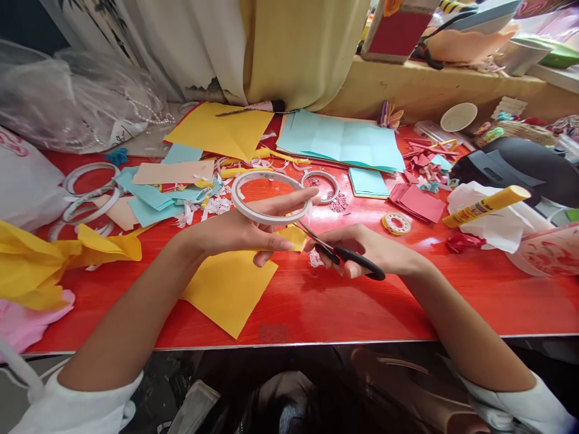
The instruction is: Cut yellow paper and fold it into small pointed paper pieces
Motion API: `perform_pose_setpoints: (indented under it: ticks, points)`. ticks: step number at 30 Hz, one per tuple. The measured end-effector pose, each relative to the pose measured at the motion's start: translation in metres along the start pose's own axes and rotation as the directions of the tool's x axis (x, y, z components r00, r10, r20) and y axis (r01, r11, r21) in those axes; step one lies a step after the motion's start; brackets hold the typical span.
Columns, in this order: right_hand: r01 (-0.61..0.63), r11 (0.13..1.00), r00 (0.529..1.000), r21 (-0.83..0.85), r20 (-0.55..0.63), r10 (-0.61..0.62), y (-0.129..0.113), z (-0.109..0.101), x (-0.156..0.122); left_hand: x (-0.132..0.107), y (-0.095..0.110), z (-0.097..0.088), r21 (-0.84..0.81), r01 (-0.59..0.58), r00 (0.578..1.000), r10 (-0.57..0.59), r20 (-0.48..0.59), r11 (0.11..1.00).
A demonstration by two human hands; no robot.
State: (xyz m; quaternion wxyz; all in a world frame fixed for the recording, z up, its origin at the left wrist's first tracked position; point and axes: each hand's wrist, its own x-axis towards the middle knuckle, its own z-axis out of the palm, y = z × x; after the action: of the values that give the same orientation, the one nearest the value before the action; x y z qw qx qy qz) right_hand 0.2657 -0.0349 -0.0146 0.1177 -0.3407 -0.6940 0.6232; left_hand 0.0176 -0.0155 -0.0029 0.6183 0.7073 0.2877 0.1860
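My left hand (242, 232) holds a thin white roll of tape (236, 196), with the index finger stretched along the ring. Its thumb is against a small yellow paper piece (296, 237); how firmly this is gripped I cannot tell. My right hand (368, 244) is closed round black-handled scissors (357, 260), whose blades point up and left toward the tape roll's right edge. Below my left hand, a square yellow sheet (233, 292) lies on the red table (344, 313). Behind the tape roll is a smaller ring (333, 184).
Yellow paper (221, 129) and folded light-blue sheets (339, 141) lie at the back. Paper scraps and more tape rings (90, 170) are on the left. Red paper squares (418, 203), a small yellow-white spool (397, 223) and a yellow glue stick (486, 206) are at right.
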Motion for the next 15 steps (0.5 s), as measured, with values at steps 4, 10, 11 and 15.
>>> perform_pose_setpoints:
  ticks: [4, 10, 11, 15]
  points:
    - [0.072, 0.997, 0.997, -0.032, 0.030, -0.071, 0.0027, -0.0008, 0.0019, 0.0003, 0.0017, 0.0013, -0.017, -0.014, 1.000, 0.014, -0.001, 1.000]
    - [0.006, 0.916, 0.978, -0.401, -0.188, -0.089, 0.0006, -0.0056, -0.0017, 0.0023, 0.0000, 0.0011, -0.075, -0.042, 0.997, 0.037, -0.072, 0.996]
    - [-0.037, 0.866, 0.960, -0.499, -0.259, -0.109, -0.0003, -0.0059, -0.0026, 0.0034, -0.0013, 0.0007, -0.088, -0.045, 0.995, 0.037, -0.092, 0.995]
    - [-0.170, 0.657, 0.892, -0.735, -0.397, -0.214, -0.0008, -0.0063, -0.0040, 0.0074, -0.0056, -0.0015, -0.128, -0.088, 0.986, 0.068, -0.150, 0.988]
